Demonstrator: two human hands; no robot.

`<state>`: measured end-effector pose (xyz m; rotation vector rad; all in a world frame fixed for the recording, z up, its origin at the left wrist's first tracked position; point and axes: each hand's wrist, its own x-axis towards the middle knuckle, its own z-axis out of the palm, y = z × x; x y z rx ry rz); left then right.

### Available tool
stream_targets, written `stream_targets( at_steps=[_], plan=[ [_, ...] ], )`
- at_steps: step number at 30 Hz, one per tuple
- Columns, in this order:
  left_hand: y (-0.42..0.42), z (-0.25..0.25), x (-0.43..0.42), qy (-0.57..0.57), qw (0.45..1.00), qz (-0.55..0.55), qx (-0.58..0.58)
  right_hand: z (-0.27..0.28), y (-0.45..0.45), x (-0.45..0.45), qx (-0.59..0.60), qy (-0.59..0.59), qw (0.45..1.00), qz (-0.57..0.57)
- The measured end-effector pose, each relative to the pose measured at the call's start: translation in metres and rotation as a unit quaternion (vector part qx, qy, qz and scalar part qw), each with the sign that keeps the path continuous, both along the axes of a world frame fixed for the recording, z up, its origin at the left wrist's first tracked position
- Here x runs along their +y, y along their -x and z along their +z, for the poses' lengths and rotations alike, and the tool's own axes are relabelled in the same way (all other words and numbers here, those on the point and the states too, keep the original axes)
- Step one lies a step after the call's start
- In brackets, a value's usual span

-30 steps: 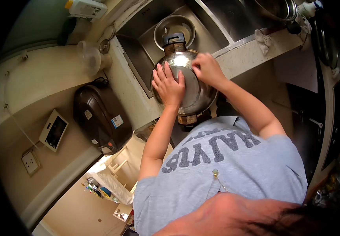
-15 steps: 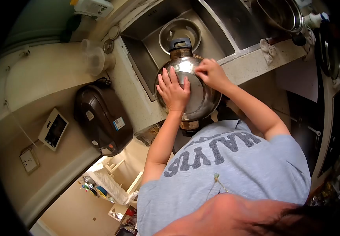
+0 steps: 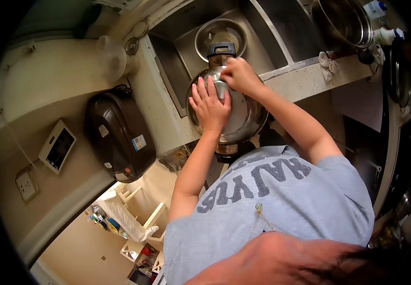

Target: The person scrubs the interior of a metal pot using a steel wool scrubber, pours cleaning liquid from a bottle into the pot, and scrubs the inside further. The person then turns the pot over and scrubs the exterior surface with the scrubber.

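Observation:
A round, shiny metal pot (image 3: 239, 116) with two side handles leans over the sink's front edge, against my body. Its flat base seems to face up, and one black-tipped handle (image 3: 221, 49) points into the sink. My left hand (image 3: 210, 108) lies flat on the metal with its fingers spread. Higher on the pot, close to that handle, my right hand (image 3: 241, 76) presses with its fingers curled together; whatever is in them is hidden. Beyond the handle, a metal bowl (image 3: 242, 38) sits in the sink (image 3: 267, 47).
A dark brown appliance (image 3: 120, 135) stands on the left, near clear plastic containers (image 3: 111, 59). Right of the sink are a large metal pot (image 3: 343, 23), a white cloth (image 3: 328, 66) and bottles (image 3: 387, 35). The counter edge (image 3: 300, 85) runs along the front.
My right hand has moved left and up across the pot, nearer its far handle. My left hand stays spread on the metal. The view has shifted slightly.

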<state>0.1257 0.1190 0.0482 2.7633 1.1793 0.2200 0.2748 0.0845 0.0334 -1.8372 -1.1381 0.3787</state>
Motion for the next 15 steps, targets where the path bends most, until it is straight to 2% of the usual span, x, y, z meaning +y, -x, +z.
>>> stream_targets(
  at_steps=[1,4,6,7,9,10,11,14,15],
  plan=[
    [-0.004,0.0,0.004,-0.017,1.0,0.0,-0.01,0.004,0.001,0.013,0.079,0.025,0.997,0.006],
    [-0.004,0.0,0.005,-0.017,1.0,-0.004,-0.007,0.003,0.002,-0.02,0.024,0.003,1.0,0.013],
    [-0.005,0.003,0.003,-0.013,1.0,0.003,0.002,0.003,0.0,-0.044,0.113,0.01,0.993,-0.017],
    [-0.009,0.002,0.005,-0.009,1.0,0.007,0.002,0.002,-0.005,-0.037,0.113,0.014,0.993,-0.014],
    [-0.004,0.001,0.004,-0.018,1.0,-0.006,-0.003,-0.002,-0.005,-0.009,0.019,0.017,1.0,-0.002],
    [-0.004,0.0,0.004,-0.02,1.0,-0.006,-0.007,-0.004,-0.004,0.004,0.07,0.016,0.997,0.008],
    [-0.008,-0.001,0.007,-0.028,0.999,-0.005,-0.014,-0.003,0.001,0.004,0.002,0.002,1.0,-0.016],
    [-0.005,0.002,0.005,-0.006,1.0,0.0,-0.001,0.005,0.003,-0.037,0.025,0.029,0.999,-0.003],
    [-0.008,0.003,0.006,-0.004,1.0,0.002,-0.006,0.006,0.0,-0.051,0.069,0.045,0.997,-0.008]
  ],
)
